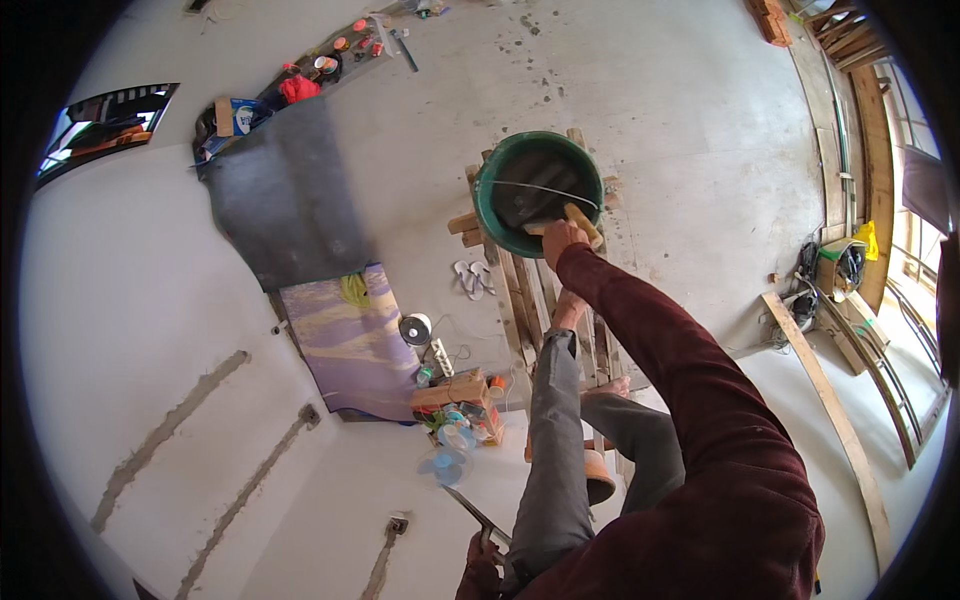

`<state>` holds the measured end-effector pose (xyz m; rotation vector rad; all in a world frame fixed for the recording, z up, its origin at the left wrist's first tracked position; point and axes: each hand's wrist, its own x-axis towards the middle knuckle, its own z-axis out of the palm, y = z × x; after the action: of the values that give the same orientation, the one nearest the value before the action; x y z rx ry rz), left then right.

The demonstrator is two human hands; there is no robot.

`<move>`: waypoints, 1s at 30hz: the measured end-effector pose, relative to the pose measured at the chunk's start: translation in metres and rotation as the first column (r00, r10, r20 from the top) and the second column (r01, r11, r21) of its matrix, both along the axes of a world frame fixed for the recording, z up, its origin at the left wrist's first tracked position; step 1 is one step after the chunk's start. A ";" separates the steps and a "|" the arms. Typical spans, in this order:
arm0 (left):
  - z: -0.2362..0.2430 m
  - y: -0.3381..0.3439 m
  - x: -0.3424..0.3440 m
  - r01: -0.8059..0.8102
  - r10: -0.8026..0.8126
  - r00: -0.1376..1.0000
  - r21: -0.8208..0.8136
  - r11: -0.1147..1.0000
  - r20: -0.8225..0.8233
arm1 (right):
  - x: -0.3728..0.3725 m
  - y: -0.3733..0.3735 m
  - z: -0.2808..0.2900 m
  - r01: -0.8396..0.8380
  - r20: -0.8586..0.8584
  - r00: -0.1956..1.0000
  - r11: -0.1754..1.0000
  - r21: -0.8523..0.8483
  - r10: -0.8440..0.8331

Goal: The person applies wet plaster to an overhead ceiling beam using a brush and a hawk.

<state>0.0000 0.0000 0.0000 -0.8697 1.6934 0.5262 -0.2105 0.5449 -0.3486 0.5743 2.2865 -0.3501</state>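
Note:
My right hand (565, 240) reaches out to the near rim of a green bucket (485, 205), closed on a tan tool (583, 222) whose exact kind is unclear. A wire handle crosses the bucket, which has a dark grey interior and rests on a rough wooden frame (522, 315). Low at the bottom, my left hand (482, 555) grips a long flat metal trowel (470, 510) beside my leg. My bare feet are on the wooden frame, with a terracotta-coloured container (598, 475) lower down between my legs.
Left lie a dark mat (275, 190), a purple mat (335, 340), slippers (470, 278) and a cluttered box (455, 400) by a fan (442, 465). Planks (830, 420) and bags (850, 265) line the right side. The walls have patched channels (170, 430).

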 end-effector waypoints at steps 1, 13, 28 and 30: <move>-0.005 0.007 -0.006 0.020 -0.020 1.000 0.023 1.000 -0.019 | 0.012 -0.004 -0.001 0.098 -0.053 0.994 0.995 -0.017 -0.099; -0.001 0.012 -0.037 0.007 -0.002 0.998 0.069 0.998 -0.064 | 0.061 -0.014 0.019 0.367 -0.231 0.869 0.883 -0.294 -0.438; -0.020 -0.006 -0.047 0.039 -0.020 0.990 0.134 0.990 -0.139 | 0.059 -0.001 0.037 0.379 -0.250 0.855 0.876 -0.298 -0.455; -0.023 -0.010 -0.051 -0.015 0.028 0.994 0.126 0.992 -0.106 | 0.056 -0.002 0.046 0.370 -0.310 0.834 0.880 -0.298 -0.456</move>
<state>-0.0509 -0.0103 -0.0234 -0.7817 1.7294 0.6972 -0.1541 0.5432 -0.3027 0.9575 2.4116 -0.9998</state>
